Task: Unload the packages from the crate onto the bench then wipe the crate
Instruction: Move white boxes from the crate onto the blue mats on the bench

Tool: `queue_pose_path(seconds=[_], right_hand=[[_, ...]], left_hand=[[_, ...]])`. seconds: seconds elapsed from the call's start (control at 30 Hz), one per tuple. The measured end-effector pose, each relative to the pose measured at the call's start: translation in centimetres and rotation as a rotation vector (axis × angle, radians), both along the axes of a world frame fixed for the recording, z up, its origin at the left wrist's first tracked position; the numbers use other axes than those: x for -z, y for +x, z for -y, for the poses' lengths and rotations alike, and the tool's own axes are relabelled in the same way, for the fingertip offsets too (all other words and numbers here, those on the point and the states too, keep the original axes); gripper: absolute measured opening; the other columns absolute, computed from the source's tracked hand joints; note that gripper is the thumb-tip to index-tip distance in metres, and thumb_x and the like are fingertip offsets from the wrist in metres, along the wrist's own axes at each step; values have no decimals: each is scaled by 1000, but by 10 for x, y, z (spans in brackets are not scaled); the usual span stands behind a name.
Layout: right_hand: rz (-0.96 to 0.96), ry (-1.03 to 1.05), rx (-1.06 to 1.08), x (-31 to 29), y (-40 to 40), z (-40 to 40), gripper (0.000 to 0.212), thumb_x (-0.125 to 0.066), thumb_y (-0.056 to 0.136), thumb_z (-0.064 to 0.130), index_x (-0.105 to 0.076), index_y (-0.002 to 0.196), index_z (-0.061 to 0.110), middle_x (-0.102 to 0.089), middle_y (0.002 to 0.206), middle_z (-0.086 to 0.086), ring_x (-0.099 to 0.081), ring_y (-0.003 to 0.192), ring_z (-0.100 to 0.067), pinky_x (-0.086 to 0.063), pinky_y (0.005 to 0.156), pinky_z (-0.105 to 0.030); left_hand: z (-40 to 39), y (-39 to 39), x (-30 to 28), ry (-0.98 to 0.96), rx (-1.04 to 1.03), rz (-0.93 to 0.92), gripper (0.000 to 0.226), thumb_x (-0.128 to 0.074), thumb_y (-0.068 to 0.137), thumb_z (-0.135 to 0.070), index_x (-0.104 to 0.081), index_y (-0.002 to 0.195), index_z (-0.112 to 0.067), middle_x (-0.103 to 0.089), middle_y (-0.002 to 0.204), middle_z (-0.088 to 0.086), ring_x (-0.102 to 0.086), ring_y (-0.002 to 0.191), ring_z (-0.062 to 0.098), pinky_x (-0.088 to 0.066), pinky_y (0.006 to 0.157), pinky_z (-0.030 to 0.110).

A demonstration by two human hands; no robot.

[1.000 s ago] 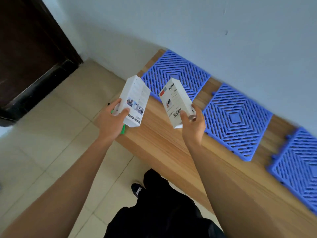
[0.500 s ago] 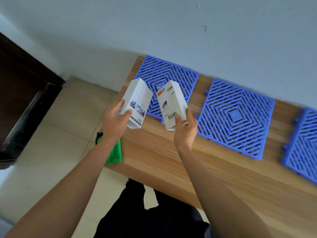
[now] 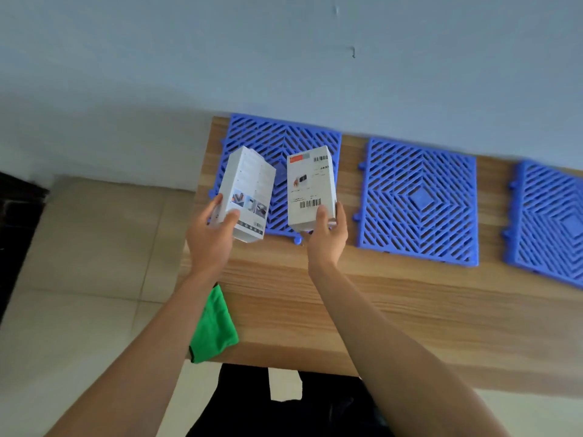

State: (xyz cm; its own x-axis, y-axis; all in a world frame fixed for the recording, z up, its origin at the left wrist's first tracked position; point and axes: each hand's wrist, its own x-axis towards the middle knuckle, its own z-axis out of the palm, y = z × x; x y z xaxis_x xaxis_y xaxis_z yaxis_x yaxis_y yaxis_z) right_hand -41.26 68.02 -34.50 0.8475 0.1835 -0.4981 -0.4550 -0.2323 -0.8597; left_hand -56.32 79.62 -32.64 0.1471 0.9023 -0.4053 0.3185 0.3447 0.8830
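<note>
Each grip holds 1 box—left box [image 3: 247, 192], right box [image 3: 310, 187]—long axes toward the wall.

Two bare forearms reach forward and upward from the bottom of the view, roughly parallel, wrists straight. The left hand [image 3: 209, 241] grips the lower end of a white box [image 3: 247, 192], thumb across its printed front face and fingers wrapped behind its left edge. The right hand [image 3: 328, 239] holds a second white box [image 3: 310, 187] the same way from beneath, thumb pressed on the front below the barcode, fingers curled round the right side.
</note>
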Motion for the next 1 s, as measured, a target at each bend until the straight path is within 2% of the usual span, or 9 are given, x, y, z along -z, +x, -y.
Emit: queue_pose_path(seconds=[0.13,0.27,0.37,0.43,0.53,0.73,0.87,0.93,1.0], right_hand=[[97,-160,-85,3,-4,-6,56,-59,101,39,-42,153,24,-49,142,6,-54,112,-3,-48,88,-20],[181,-274,-177,8,-5,0,51,-58,102,37,-48,149,19,-50,139,3,-54,108,-3,-44,86,-18],[194,-315,-200,10,-4,1,42,-53,104,35,-55,142,17,-55,139,1,-51,126,-16,-49,99,-33],[199,-299,-172,11,-4,1,26,-52,104,31,-65,122,18,-66,122,3,-60,115,-14,-54,85,-27],[212,-258,-100,12,-6,1,18,-53,102,24,-67,92,23,-73,90,10,-66,85,-4,-47,58,-12],[184,-284,-67,16,-4,-2,28,-55,100,17,-54,72,19,-65,87,-2,-56,81,-19,-46,71,-36],[179,-374,-160,16,4,1,19,-54,103,16,-66,111,3,-55,136,-8,-54,120,-23,-47,99,-36],[209,-424,-273,9,6,0,38,-51,104,14,-50,141,6,-37,155,-5,-39,137,-21,-40,109,-36],[333,-479,-431,0,6,1,59,-49,101,5,-29,156,10,-23,164,-6,-26,145,-27,-34,115,-41]], left_hand=[[-11,2,7,-14,-7,16,47,-77,77,-36,-69,122,-45,-76,109,-11,-74,96,11,-63,81,46],[-17,2,9,28,7,5,39,-78,77,-37,-66,103,-64,-75,110,-15,-73,99,8,-62,85,46],[-20,3,10,63,40,-22,39,-77,78,-36,-66,107,-61,-73,114,-12,-72,102,10,-61,88,48],[-22,3,11,102,72,-34,42,-76,79,-38,-66,116,-56,-71,118,-12,-71,104,9,-60,89,47],[-19,2,13,163,109,-56,50,-75,80,-41,-65,130,-41,-70,120,-13,-69,105,4,-60,89,42],[-22,3,16,200,133,-76,50,-75,83,-38,-64,131,-37,-70,118,-12,-68,103,3,-59,91,38],[-16,6,16,237,149,-80,51,-75,85,-32,-63,134,-33,-69,121,-9,-66,102,-1,-55,86,20],[-15,7,14,275,148,-98,51,-75,85,-29,-64,135,-29,-67,122,-6,-64,103,-2,-53,90,21],[-14,7,11,405,162,-129,52,-76,84,-24,-65,135,-19,-64,120,-6,-59,101,-9,-49,92,16]])
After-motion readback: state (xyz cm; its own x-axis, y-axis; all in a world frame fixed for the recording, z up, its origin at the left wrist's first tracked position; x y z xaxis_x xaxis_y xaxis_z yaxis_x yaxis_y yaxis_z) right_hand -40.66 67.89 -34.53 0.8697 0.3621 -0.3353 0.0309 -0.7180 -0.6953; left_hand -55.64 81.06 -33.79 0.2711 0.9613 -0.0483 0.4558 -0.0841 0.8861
